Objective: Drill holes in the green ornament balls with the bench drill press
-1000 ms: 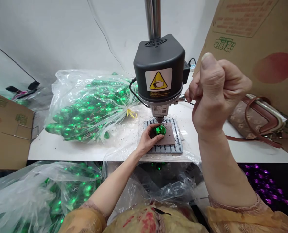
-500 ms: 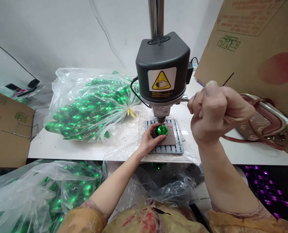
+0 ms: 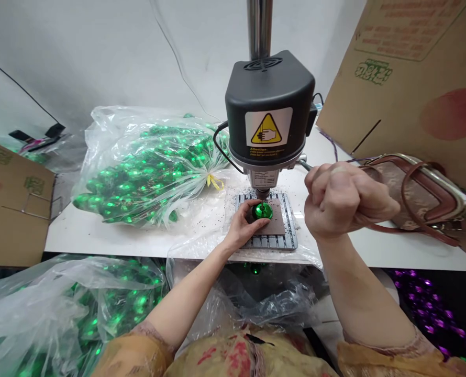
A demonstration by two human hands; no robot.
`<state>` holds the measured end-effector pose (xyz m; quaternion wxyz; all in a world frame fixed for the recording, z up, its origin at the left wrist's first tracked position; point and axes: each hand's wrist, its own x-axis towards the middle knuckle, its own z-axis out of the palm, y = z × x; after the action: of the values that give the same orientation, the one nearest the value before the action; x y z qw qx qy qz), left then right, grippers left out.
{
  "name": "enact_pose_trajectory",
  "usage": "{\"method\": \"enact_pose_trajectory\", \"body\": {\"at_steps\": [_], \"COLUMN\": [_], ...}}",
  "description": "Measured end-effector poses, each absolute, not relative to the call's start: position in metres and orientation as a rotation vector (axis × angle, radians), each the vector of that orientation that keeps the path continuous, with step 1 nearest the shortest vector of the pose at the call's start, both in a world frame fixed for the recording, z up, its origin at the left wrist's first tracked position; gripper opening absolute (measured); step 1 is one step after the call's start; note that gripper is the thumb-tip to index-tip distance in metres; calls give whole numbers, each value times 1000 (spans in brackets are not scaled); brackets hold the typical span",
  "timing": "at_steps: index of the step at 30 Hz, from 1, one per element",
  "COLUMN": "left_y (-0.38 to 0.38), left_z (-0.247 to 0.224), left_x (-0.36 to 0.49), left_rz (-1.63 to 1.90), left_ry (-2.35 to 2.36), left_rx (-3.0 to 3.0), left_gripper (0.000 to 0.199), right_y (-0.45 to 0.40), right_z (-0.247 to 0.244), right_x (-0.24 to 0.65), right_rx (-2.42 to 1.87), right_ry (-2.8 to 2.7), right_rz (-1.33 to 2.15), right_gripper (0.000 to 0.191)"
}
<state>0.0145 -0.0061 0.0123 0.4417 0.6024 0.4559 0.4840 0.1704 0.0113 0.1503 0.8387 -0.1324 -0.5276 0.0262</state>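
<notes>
A shiny green ball rests on a brown board over the slotted metal base. My left hand curls its thumb and fingers round the ball's left side. Directly above it is the chuck of a black drill press, its tip at or just over the ball's top; contact is hard to tell. My right hand is closed in a fist on the press's lever, whose far end is hidden in the fingers.
A tied clear bag of green balls lies left of the press. Another bag is below the table's front edge. Cardboard stands at both sides. A handbag lies on the right. Purple shiny balls show at lower right.
My right hand has moved down and slightly left with the lever. The press head appears slightly farther right in view. My left hand still holds the ball.
</notes>
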Motion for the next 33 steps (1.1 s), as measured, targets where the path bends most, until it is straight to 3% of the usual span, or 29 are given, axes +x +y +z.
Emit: {"method": "enact_pose_trajectory", "body": {"at_steps": [16,22,27,33], "left_y": [-8,-8,-44,-118], "left_z": [13,17,27,9], "left_x": [15,18,15,-4], "left_rz": [1226,1249,1392,766], "left_ry": [1125,1117,1261,881], "left_rx": [1445,1442,1691,2400], "left_gripper": [53,52,40,35], "right_y": [9,2,6,6], "right_z": [126,178,209,207], "right_x": [174,166,165,161], "right_rx": [-161,-605,-624,-573], "right_ry": [-1205,-1015,-1027,-1000], "right_rz": [18,207,286,245], "right_gripper": [44,48,47,44]}}
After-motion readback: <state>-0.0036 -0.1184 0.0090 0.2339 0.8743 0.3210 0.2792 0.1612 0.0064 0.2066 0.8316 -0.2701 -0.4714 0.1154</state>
